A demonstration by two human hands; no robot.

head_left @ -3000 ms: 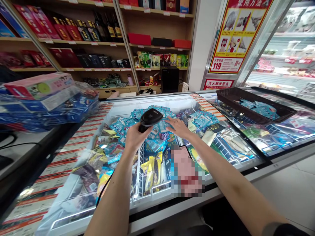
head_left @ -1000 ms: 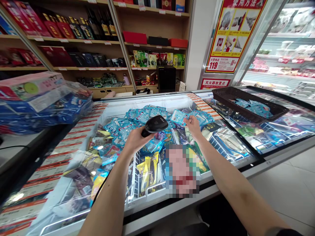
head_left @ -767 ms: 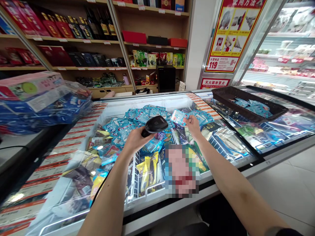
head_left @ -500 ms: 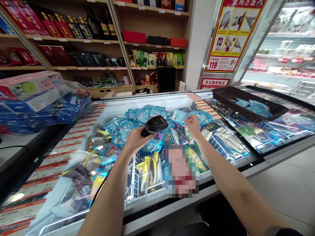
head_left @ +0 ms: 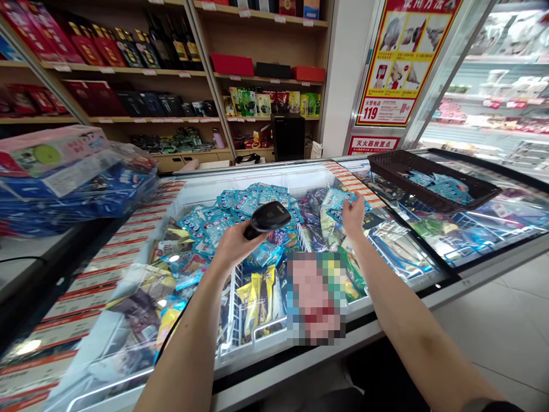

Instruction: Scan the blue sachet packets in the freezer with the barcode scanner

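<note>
My left hand (head_left: 234,245) is wrapped round the handle of a black barcode scanner (head_left: 271,216), its head turned to the right above the freezer. To the right, my right hand (head_left: 354,216) is closed at the edge of light-blue printed packets (head_left: 335,201); its fingertips appear to pinch one, though they partly cover it. A larger heap of similar blue packets (head_left: 214,220) lies left of and behind the scanner, over the goods in the freezer.
The glass-topped chest freezer (head_left: 300,171) holds wire baskets with yellow packs (head_left: 257,297). A brown woven basket (head_left: 480,200) with blue packets stands right. Boxes and blue bags (head_left: 72,189) are stacked left. A pixelated patch covers the near edge. Shelves line the back.
My right hand has moved right with the blue packet, away from the scanner and onto the right-hand packets. My left hand and the scanner have barely moved.
</note>
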